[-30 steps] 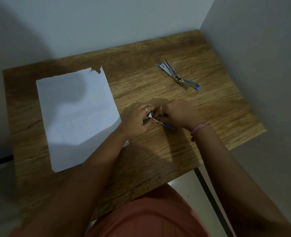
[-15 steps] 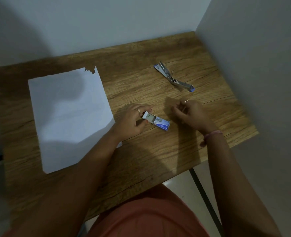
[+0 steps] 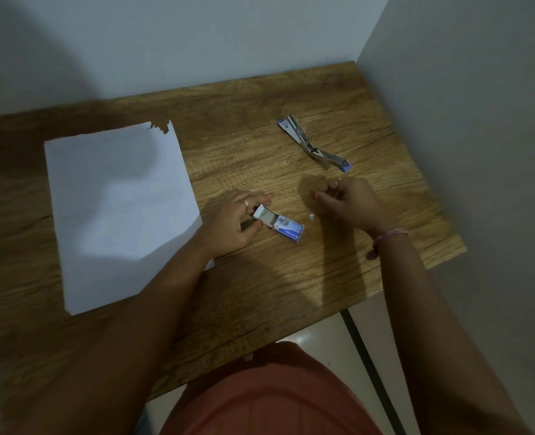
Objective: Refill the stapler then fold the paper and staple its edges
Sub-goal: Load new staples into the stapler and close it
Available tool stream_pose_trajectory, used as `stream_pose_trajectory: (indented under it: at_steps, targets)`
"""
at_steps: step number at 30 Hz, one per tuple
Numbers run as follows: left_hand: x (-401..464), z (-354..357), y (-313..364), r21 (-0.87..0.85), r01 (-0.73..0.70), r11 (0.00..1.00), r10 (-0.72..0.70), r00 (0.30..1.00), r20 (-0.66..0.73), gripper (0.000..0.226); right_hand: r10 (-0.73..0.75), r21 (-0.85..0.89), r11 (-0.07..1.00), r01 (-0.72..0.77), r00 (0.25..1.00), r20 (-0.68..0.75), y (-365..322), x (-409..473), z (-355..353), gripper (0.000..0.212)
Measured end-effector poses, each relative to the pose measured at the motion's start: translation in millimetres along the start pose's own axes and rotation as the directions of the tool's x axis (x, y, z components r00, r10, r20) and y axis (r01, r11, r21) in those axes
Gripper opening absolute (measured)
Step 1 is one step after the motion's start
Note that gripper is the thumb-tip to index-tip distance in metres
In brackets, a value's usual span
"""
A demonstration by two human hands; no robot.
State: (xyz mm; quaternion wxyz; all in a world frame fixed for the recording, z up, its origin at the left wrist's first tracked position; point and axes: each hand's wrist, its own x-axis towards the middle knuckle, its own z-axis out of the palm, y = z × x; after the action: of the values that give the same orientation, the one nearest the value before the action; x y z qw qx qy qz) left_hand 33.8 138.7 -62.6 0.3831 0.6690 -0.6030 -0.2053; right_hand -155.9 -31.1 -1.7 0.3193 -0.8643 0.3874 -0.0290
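The stapler (image 3: 315, 146), metal with blue ends, lies swung open flat at the table's back right. A small blue staple box (image 3: 286, 229) lies mid-table with its white inner tray slid out to the left. My left hand (image 3: 233, 222) pinches that tray end between thumb and fingers. My right hand (image 3: 346, 202) is to the right of the box and just in front of the stapler, with its fingertips curled together on a thin strip of staples that barely shows. The white paper (image 3: 118, 211) lies flat on the left, with a torn back corner.
The wooden table (image 3: 260, 293) stands in a corner, with walls behind it and close on the right. A tiny white scrap (image 3: 311, 217) lies between box and right hand. My left forearm crosses the paper's near right corner.
My hands were together on the staple box a second ago. The right hand has since drawn away to the right, toward the stapler; the left hand stays on the box, whose tray is now slid out.
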Motion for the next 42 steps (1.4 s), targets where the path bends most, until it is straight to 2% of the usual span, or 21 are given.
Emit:
stream_pose_trajectory:
  at_steps: [5,10,15,17,20,22,24,28,33,39,42]
  targets:
    - [-1.0,-1.4,0.8,-0.009,0.023,1.000,-0.023,1.000,0.012,0.050,-0.099,-0.103,0.990,0.099,0.995,0.005,-13.9,15.3,17.9,0.018]
    - [-1.4,-2.1,1.6,-0.019,0.038,0.999,-0.038,0.999,0.022,0.049,-0.096,-0.197,0.976,0.091,0.995,-0.018,-14.1,22.3,24.1,0.023]
    - [-1.1,-2.9,1.5,-0.003,0.018,1.000,-0.018,1.000,0.026,0.047,-0.157,-0.319,0.931,0.178,0.983,0.091,-19.4,24.9,26.5,0.024]
    - [-1.2,-2.6,0.4,0.001,0.022,1.000,-0.022,1.000,0.023,0.046,-0.192,-0.277,0.936,0.217,0.975,0.113,-24.3,22.8,27.7,0.022]
    - [-1.7,-2.5,-0.1,0.001,0.034,0.999,-0.034,0.999,0.021,0.045,-0.333,-0.075,0.934,0.350,0.927,0.172,-39.7,15.3,30.3,0.011]
    - [-1.3,-3.2,1.2,0.002,0.025,1.000,-0.025,0.999,0.024,0.041,-0.399,-0.078,0.898,0.434,0.876,0.271,-45.7,12.5,34.4,0.012]
    - [-1.3,-4.1,3.5,-0.001,0.015,1.000,-0.015,1.000,0.018,0.042,-0.401,-0.141,0.874,0.464,0.855,0.328,-47.4,12.4,38.3,0.015]
    - [-2.1,-3.9,4.1,0.003,0.017,1.000,-0.017,1.000,0.004,0.048,-0.386,-0.194,0.869,0.455,0.869,0.310,-48.3,13.6,38.4,0.018]
    - [-2.0,-2.8,1.5,-0.002,0.051,0.999,-0.051,0.998,0.025,0.049,-0.356,-0.161,0.894,0.419,0.880,0.314,-51.4,13.7,34.1,0.015]
    - [-1.8,-2.5,0.2,-0.001,0.063,0.998,-0.063,0.998,0.030,0.049,-0.210,0.007,0.977,0.212,0.967,0.143,-41.6,-1.9,14.3,0.014]
    - [-2.3,-2.6,-0.4,-0.031,0.054,0.998,-0.053,0.998,0.038,0.050,-0.110,0.062,0.993,0.101,0.980,0.165,-32.8,-16.5,9.3,0.023]
